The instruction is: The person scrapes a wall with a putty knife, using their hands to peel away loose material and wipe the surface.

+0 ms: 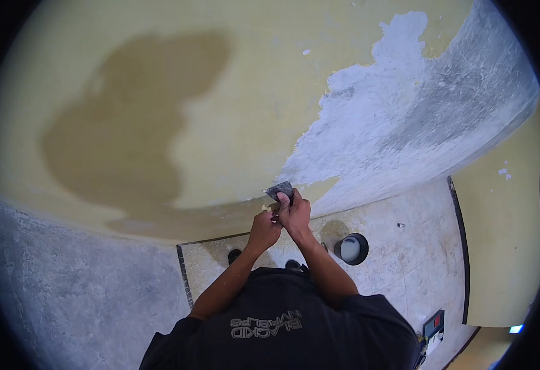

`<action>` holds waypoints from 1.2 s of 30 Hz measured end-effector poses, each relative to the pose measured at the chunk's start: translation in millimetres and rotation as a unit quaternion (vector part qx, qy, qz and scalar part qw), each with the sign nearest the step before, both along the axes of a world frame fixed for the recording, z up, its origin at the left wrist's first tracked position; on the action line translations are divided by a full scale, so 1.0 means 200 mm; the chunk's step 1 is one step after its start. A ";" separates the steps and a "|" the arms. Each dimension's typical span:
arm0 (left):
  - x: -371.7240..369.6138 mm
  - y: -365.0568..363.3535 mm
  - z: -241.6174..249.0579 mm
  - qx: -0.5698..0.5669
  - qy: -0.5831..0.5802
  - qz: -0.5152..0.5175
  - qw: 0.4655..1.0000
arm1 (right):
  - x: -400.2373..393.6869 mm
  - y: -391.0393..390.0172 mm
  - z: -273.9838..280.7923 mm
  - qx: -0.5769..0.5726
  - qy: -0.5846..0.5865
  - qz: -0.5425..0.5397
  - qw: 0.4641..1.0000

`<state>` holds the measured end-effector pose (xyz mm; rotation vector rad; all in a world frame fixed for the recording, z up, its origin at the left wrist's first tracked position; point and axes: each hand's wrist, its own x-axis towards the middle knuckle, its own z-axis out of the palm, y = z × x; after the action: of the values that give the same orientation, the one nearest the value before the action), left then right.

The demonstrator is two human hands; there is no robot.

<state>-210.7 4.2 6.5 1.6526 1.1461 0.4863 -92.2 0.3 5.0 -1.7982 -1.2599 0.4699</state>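
head view — both hands (285, 217) grip scraper (280, 190) at wall (239, 111)

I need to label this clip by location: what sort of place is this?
Probably a room under renovation. A yellow painted wall has a scraped grey-white patch, both hands hold a flat metal scraper against it, and a round black bucket stands on the pale tiled floor.

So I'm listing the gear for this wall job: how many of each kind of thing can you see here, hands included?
Hands: 2, the left hand and the right hand, both on the scraper
Scrapers: 1, the scraper against the wall
Buckets: 1, the bucket on the tiled floor
Total: 4
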 end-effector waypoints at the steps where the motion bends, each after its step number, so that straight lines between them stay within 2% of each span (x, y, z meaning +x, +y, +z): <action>1: -0.01 0.00 -0.02 0.001 0.003 -0.001 1.000 | -0.02 0.00 -0.03 0.001 0.003 -0.001 1.000; 3: 0.00 -0.01 -0.08 0.038 -0.115 0.052 0.991 | -0.04 0.02 -0.10 0.095 0.161 0.018 0.982; 4: -0.01 -0.01 -0.11 0.035 -0.115 0.057 0.991 | -0.04 0.01 -0.12 0.091 0.161 0.022 0.983; 6: -0.04 0.00 -0.11 -0.006 -0.137 0.072 0.988 | -0.06 0.01 -0.15 0.083 0.326 0.051 0.940; 7: -0.04 0.01 -0.08 -0.004 -0.133 0.073 0.988 | -0.07 0.01 -0.17 0.084 0.329 0.052 0.939; 9: -0.04 0.01 -0.03 0.020 -0.108 0.100 0.989 | -0.09 -0.02 -0.20 0.167 0.319 0.010 0.933; 10: -0.05 0.02 -0.05 0.021 -0.109 0.098 0.989 | -0.07 -0.06 -0.15 0.106 0.326 0.003 0.940; 11: -0.05 0.04 -0.07 0.021 -0.121 0.090 0.988 | -0.05 -0.06 -0.18 0.107 0.323 0.003 0.940; 14: -0.04 0.03 -0.10 0.012 -0.140 0.084 0.987 | -0.01 -0.06 -0.26 0.086 0.255 -0.035 0.962; 16: -0.05 0.02 -0.10 0.008 -0.142 0.082 0.986 | -0.01 -0.07 -0.22 0.048 0.110 -0.068 0.990; 17: -0.04 0.02 -0.10 -0.004 -0.145 0.082 0.986 | -0.01 -0.06 -0.23 0.050 0.110 -0.070 0.990; 19: -0.05 0.01 -0.09 -0.018 -0.148 0.080 0.986 | -0.02 -0.06 -0.23 0.066 0.208 -0.059 0.974; 22: -0.05 0.03 -0.06 -0.002 -0.132 0.066 0.989 | -0.03 -0.05 -0.20 0.069 0.256 -0.038 0.964; 26: -0.04 0.04 -0.13 -0.009 -0.162 0.073 0.984 | -0.06 -0.04 -0.26 0.128 0.238 -0.052 0.961; 28: -0.03 0.04 -0.11 0.000 -0.181 0.088 0.980 | -0.07 -0.05 -0.19 0.037 0.398 -0.057 0.915; 30: -0.03 0.04 -0.07 0.046 -0.142 0.128 0.980 | -0.07 -0.05 -0.17 0.024 0.381 -0.055 0.923; 32: -0.02 0.05 -0.08 0.045 -0.148 0.134 0.979 | -0.07 -0.06 -0.18 0.008 0.361 -0.050 0.931; 34: -0.01 0.06 -0.08 0.047 -0.157 0.142 0.976 | -0.07 -0.03 -0.18 0.068 0.293 -0.039 0.953; 35: 0.00 0.06 -0.08 0.058 -0.164 0.165 0.971 | -0.07 -0.04 -0.18 0.068 0.293 -0.038 0.953; 36: 0.00 0.06 -0.07 0.070 -0.172 0.188 0.965 | -0.08 -0.04 -0.14 0.040 0.367 -0.025 0.929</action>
<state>-210.5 16.3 -8.0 1.3940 1.1816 1.0741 -108.1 -7.9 -23.2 -1.3709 -0.6897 0.9406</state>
